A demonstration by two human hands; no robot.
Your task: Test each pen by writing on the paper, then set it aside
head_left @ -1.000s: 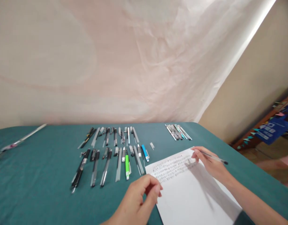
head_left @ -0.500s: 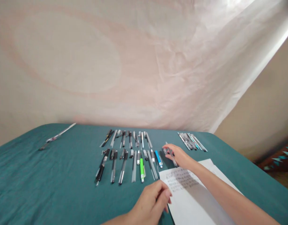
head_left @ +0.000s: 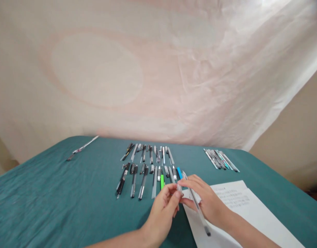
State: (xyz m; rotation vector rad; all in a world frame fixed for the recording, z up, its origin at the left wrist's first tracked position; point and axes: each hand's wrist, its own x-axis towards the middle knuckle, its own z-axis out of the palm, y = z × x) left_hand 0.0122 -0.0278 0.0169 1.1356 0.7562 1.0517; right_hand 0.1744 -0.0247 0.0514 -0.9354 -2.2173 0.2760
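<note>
My right hand point(head_left: 206, 199), over the paper's left edge, grips a clear-barrelled pen point(head_left: 198, 208). The pen slants, its narrow tip pointing up and away and its dark end toward me. Between the fingertips of both hands is a small clear piece, which looks like a pen cap point(head_left: 179, 188). My left hand point(head_left: 162, 210) is closed, thumb and fingers pinching at that cap; part of the grip is hidden. Just beyond my hands lie a blue pen point(head_left: 179, 173) and a green highlighter point(head_left: 162, 182), both partly covered.
Two rows of pens and caps, including a black pen point(head_left: 143, 184), lie on the green cloth point(head_left: 70, 206). A bundle of pens point(head_left: 221, 159) is at the back right. White handwritten sheets point(head_left: 251, 220) lie in front right. One long pen point(head_left: 83, 147) rests at far left.
My right hand has come back toward me with the pen and met my left hand. The left has risen slightly, and its fingers now pinch at the cap. The view has shifted.
</note>
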